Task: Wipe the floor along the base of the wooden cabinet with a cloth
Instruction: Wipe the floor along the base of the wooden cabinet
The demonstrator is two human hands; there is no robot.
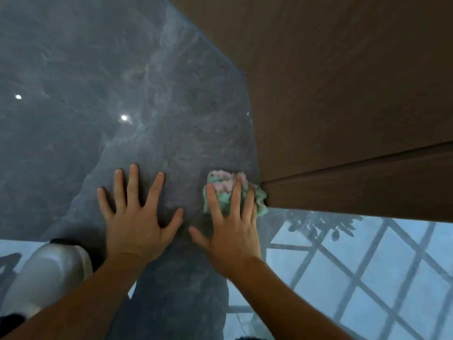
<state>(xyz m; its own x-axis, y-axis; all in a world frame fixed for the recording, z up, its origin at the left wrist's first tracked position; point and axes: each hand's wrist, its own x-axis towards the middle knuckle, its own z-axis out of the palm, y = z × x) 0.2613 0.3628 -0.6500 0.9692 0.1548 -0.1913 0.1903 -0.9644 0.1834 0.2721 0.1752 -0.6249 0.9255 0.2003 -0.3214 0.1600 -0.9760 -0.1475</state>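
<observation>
Green-pink cloth (228, 190) under right hand (232, 231) fingers spread, touching cabinet (343, 106) corner

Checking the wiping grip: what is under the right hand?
A crumpled green-and-pink cloth lies under the right hand, flat on the dark floor, beside the cabinet corner. The cloth's middle is covered.

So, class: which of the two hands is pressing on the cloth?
The right hand, nearest the wooden cabinet, presses its fingers flat on the green-pink cloth; the left hand rests on bare floor.
</observation>
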